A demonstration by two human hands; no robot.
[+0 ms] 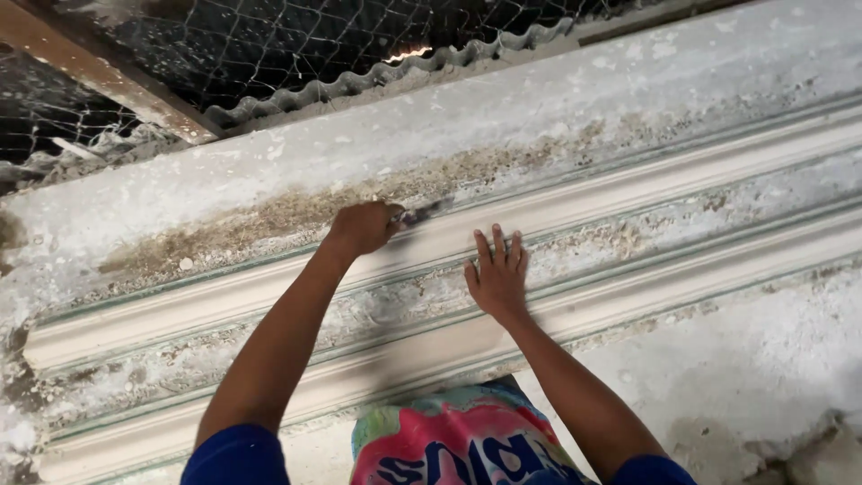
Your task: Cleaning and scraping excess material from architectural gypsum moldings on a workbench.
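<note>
A: What is the setting?

B: A rough work surface, white and crusted with plaster dust, runs slantwise across the whole view. Beyond its far edge sit a strip of corrugated sheet and wire mesh, with a wooden beam at the upper left. A brown stain spreads over the surface just past the fingers of the left hand.

A: And what lies on it?

B: A long plaster moulding, ridged and grooved along its length, reaching both side edges of the view. Crumbly residue fills its grooves. Its ridges stay bare and open to either side of the hands, so there is free run along the length both ways.

A: The hands?

B: The left hand is closed in a fist round a small scraping tool; the blade pokes out beyond the fingers, its tip at the moulding's upper ridge. The right hand lies flat on the moulding, fingers spread wide and holding nothing, just below and to the side of the blade. The two hands are near each other but apart.

A: Anything nearer than the fingers?

B: A bright patterned cloth in pink, green and dark blue, at the near edge between the forearms, and blue sleeves at the bottom.
</note>
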